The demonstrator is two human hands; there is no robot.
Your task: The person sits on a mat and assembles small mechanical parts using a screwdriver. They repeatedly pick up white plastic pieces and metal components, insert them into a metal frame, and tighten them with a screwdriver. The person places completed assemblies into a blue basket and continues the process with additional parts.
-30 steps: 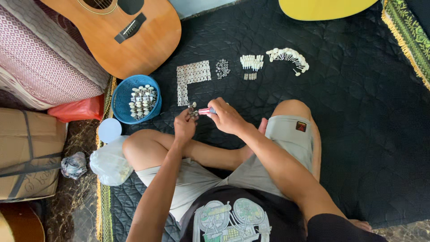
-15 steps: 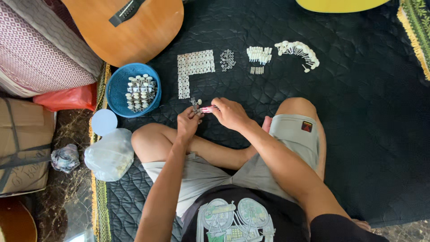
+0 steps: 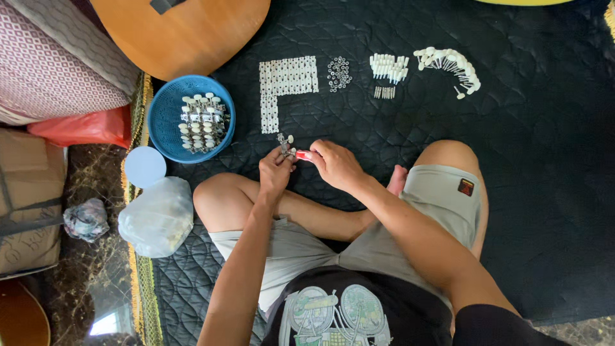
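Note:
I sit cross-legged on a black quilted mat (image 3: pixel 525 192). My left hand (image 3: pixel 275 172) grips a small metal guitar tuner part with white knobs (image 3: pixel 284 144). My right hand (image 3: pixel 334 163) holds a red-handled tool (image 3: pixel 303 155) whose tip meets that part. Both hands hover just above my left knee. A blue basket (image 3: pixel 160 112) with several finished tuner sets (image 3: pixel 202 123) stands to the left of my hands.
Laid out on the mat ahead are white plates in an L shape (image 3: pixel 285 80), small metal rings (image 3: pixel 339 72), white pegs (image 3: pixel 388 67) and white knobs in an arc (image 3: pixel 448 64). A guitar body (image 3: pixel 192 32), a clear plastic bag (image 3: pixel 157 214), a round lid (image 3: pixel 145 166) and a cardboard box (image 3: pixel 29 205) lie left.
My hands stay together on the tuner part and tool with little motion. The view has tilted down slightly, so the guitar and the laid-out parts sit higher in the frame.

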